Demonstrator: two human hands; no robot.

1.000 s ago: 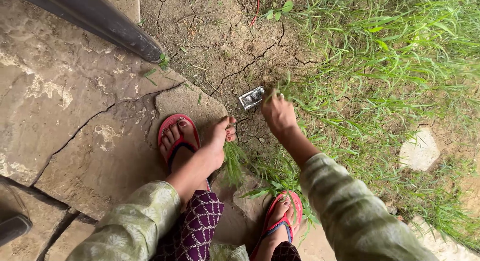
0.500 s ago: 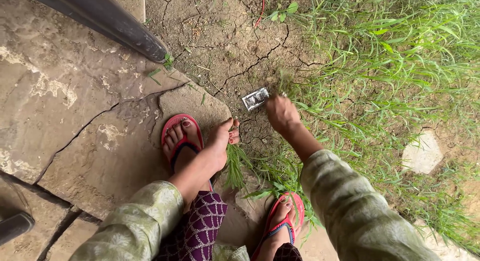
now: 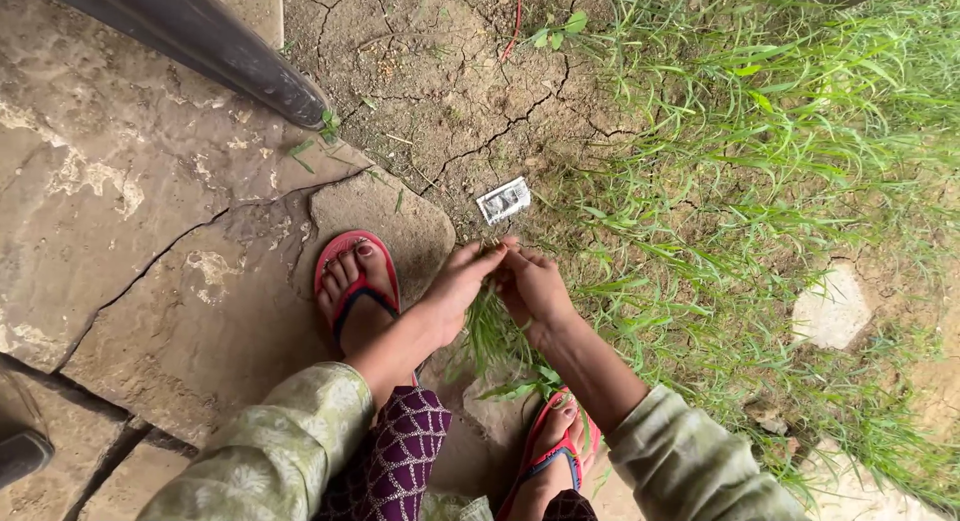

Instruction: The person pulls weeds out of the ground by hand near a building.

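Both hands, left hand (image 3: 455,286) and right hand (image 3: 532,286), met with fingers closed on a grass bunch (image 3: 487,331) hanging just below them, while much uncut grass (image 3: 760,161) stood beyond, right.

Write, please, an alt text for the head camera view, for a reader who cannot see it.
A person's left hand and right hand meet over a bunch of pulled grass, fingertips touching. Below are feet in red sandals on cracked stone slabs; a small silver wrapper lies on dry soil beside growing grass.
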